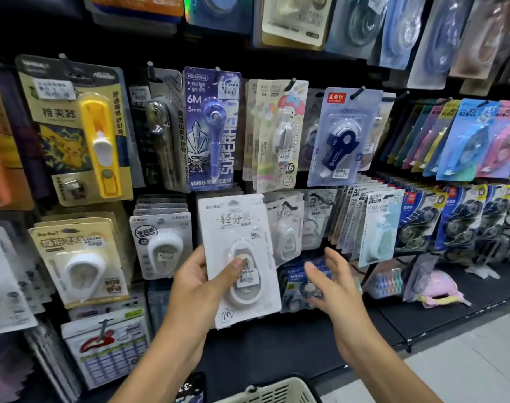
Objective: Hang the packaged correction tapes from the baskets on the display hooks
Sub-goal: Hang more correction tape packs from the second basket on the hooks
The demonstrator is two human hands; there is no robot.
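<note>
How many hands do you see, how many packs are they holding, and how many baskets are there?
Hands: 2, the left hand and the right hand
Held packs: 1, the white correction tape pack
Baskets: 1, the cream basket
Total: 4

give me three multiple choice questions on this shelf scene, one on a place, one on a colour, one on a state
1. Where is the basket?
A. on the top shelf
B. at the bottom edge of the view, below the hands
C. hanging on a hook

2. What colour is the long tool in the Pikachu pack?
A. yellow
B. green
C. red

3. What is the right hand doing?
A. gripping a blue pack
B. holding the basket
C. open, holding nothing

Answers:
1 B, its rim shows low in the frame under both arms.
2 A, the tool is yellow with a white slider.
3 C, its fingers are spread beside the white correction tape pack, which the left hand holds alone.
</note>
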